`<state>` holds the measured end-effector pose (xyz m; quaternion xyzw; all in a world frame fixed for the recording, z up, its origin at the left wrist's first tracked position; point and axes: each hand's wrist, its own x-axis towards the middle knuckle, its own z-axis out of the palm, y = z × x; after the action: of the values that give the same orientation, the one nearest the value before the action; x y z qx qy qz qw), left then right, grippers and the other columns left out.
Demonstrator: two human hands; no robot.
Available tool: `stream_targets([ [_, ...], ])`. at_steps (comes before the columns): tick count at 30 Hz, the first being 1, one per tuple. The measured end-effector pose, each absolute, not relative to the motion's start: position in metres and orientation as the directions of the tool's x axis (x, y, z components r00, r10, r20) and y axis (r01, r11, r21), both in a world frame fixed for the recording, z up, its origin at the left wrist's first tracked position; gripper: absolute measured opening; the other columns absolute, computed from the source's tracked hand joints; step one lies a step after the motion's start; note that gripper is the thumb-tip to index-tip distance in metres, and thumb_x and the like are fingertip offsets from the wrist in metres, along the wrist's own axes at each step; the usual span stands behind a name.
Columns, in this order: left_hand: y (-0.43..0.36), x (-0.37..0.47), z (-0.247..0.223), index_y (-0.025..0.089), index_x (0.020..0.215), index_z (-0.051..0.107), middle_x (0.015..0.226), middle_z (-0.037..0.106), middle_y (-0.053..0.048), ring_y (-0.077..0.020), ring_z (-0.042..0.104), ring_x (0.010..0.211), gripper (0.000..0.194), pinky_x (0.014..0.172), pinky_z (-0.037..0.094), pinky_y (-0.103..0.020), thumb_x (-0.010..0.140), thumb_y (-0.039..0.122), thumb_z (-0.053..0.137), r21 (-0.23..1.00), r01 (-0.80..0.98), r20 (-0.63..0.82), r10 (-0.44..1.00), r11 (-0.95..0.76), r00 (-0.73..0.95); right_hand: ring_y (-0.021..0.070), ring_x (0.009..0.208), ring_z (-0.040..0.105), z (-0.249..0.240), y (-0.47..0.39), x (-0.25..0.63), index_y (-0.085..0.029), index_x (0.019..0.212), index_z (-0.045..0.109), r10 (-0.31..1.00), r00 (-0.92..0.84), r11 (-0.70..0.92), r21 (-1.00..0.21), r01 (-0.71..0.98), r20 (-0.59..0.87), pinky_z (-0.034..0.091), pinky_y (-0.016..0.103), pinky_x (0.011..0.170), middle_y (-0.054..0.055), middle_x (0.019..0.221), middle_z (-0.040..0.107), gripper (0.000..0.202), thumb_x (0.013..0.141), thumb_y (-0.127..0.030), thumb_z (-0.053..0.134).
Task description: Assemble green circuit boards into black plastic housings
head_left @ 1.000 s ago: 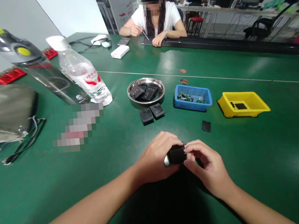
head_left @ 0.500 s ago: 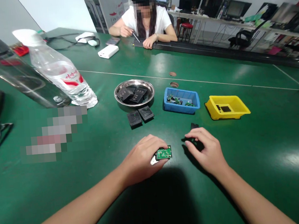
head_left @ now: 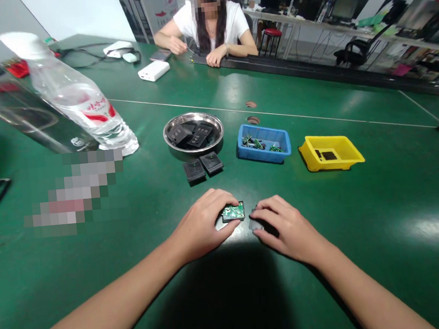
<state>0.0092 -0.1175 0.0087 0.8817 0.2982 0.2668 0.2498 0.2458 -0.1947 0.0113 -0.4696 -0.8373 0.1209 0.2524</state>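
My left hand (head_left: pixel 204 224) grips a small dark case with a green circuit board (head_left: pixel 233 212) showing in it, low over the green table. Just to its right, my right hand (head_left: pixel 286 225) has thumb and fingers round a small dark grey piece (head_left: pixel 255 224). The two parts are close but apart. Beyond them, two black cases (head_left: pixel 194 171) lie beside a round steel dish (head_left: pixel 172 147) with several black cases in it. A blue bin (head_left: pixel 264 155) holds several small green boards, and a yellow bin (head_left: pixel 333 165) holds dark flat pieces.
At the left lie a clear water bottle (head_left: pixel 83 102) and a large dark transparent bottle (head_left: pixel 34 119). A white box (head_left: pixel 153 71) is farther back. Across the table (head_left: pixel 399 195) a person in a white top (head_left: pixel 240 24) works at a long black bar (head_left: pixel 311 69).
My right hand has moved left, close to my left hand, and now has the dark grey piece between its fingers. A dark piece near it has gone from the table. The view has shifted slightly.
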Motion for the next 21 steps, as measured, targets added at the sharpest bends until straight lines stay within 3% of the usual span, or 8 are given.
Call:
stream_targets([
  [3,-0.117,0.009,0.009,0.020,0.106,0.065,0.104,0.073,-0.005,-0.0225,0.065,0.098,0.017,0.089,0.053,-0.036,0.090,0.022,0.071,0.603,0.389,0.328,0.661,-0.696,0.675,0.0218,0.087,0.066,0.017,-0.202,0.233,-0.021,0.111,0.070,0.795,-0.519,0.606,-0.449,0.656,0.314,0.056,0.034,0.076,0.009,0.098,0.075,0.015,0.098,-0.024,0.063],
  [7,-0.116,0.009,0.009,0.020,0.106,0.064,0.104,0.073,-0.005,-0.0224,0.065,0.098,0.018,0.089,0.053,-0.036,0.090,0.022,0.071,0.608,0.378,0.328,0.655,-0.698,0.680,0.0181,0.077,0.065,0.018,-0.204,0.229,-0.022,0.102,0.069,0.788,-0.492,0.616,-0.471,0.632,0.371,0.053,0.030,0.071,0.005,0.086,0.074,0.014,0.102,-0.019,0.056],
  [12,-0.115,0.009,0.009,0.020,0.106,0.064,0.103,0.072,-0.005,-0.0221,0.066,0.097,0.017,0.088,0.053,-0.036,0.090,0.023,0.071,0.612,0.374,0.324,0.652,-0.697,0.685,0.0150,0.065,0.062,0.018,-0.206,0.227,-0.020,0.093,0.070,0.821,-0.396,0.570,-0.622,0.537,0.410,0.049,0.026,0.061,0.003,0.074,0.070,0.022,0.105,-0.024,0.052],
  [14,-0.115,0.009,0.008,0.020,0.106,0.064,0.103,0.072,-0.005,-0.0217,0.066,0.097,0.018,0.087,0.053,-0.035,0.090,0.024,0.071,0.617,0.366,0.324,0.648,-0.697,0.689,0.0143,0.065,0.062,0.018,-0.209,0.225,-0.020,0.089,0.071,0.873,-0.319,0.485,-0.720,0.496,0.368,0.047,0.026,0.059,0.003,0.072,0.069,0.025,0.105,-0.028,0.053],
  [17,-0.116,0.009,0.008,0.021,0.108,0.063,0.104,0.073,-0.004,-0.0214,0.067,0.098,0.021,0.088,0.053,-0.034,0.090,0.025,0.073,0.623,0.343,0.316,0.627,-0.703,0.712,0.0120,0.053,0.056,0.019,-0.214,0.221,-0.020,0.082,0.072,0.964,-0.182,0.251,-0.880,0.402,0.192,0.042,0.024,0.051,-0.001,0.060,0.062,0.032,0.104,-0.038,0.057],
  [21,-0.118,0.010,0.005,0.021,0.110,0.063,0.107,0.074,-0.005,-0.0206,0.068,0.098,0.024,0.088,0.054,-0.033,0.090,0.025,0.075,0.628,0.291,0.314,0.577,-0.722,0.754,0.0109,0.041,0.054,0.018,-0.219,0.218,-0.018,0.088,0.074,0.988,-0.128,-0.078,-0.993,0.083,-0.088,0.040,0.022,0.043,-0.003,0.049,0.061,0.037,0.100,-0.051,0.062],
])
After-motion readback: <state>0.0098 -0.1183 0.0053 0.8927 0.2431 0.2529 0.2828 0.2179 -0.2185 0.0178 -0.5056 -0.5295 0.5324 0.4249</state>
